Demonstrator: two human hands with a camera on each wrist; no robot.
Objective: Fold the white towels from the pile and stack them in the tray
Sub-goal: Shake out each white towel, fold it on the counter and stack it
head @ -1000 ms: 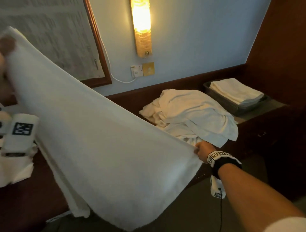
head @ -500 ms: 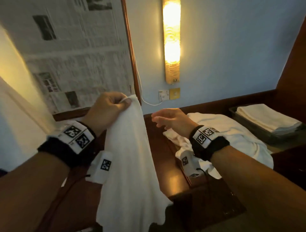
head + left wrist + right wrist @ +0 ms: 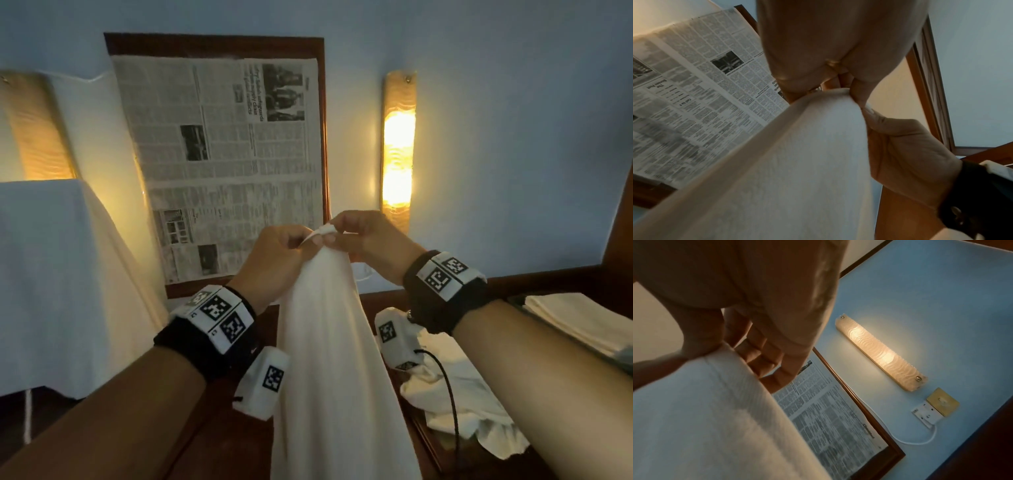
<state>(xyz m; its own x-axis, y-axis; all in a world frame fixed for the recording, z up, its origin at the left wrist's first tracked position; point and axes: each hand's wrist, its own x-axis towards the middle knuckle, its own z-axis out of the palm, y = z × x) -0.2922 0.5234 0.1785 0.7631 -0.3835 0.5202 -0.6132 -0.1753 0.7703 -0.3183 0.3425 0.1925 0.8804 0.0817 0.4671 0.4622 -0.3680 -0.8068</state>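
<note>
While the towel (image 3: 329, 359) hangs doubled from its top corners in front of the person, its length falling toward 6 o'clock past the near edge of the dark wooden worktop (image 3: 383, 301), both hands meet at its peak: the left hand (image 3: 274, 260) grips the gathered corners with curled fingers, and the right hand (image 3: 363, 240) pinches a corner tip between thumb and fingertips, touching the left. The left wrist view shows thumb against thumb at the cloth's crest. This looks like the first fold of this towel, corners being matched, with the halving in the other direction yet to come. The next move likely calls for one hand to keep the paired corners while the other runs down to find the hanging end, then lifting it level without letting the layers slip apart. At 4 o'clock the pile of unfolded towels (image 3: 462, 404) lies on the worktop, and at 3 o'clock folded towels (image 3: 575, 318) already sit in the tray (image 3: 513, 298), barely visible at the frame's edge. Behind, at 12 o'clock, a framed newspaper (image 3: 222, 164) hangs beside a lit wall lamp (image 3: 397, 150).
</note>
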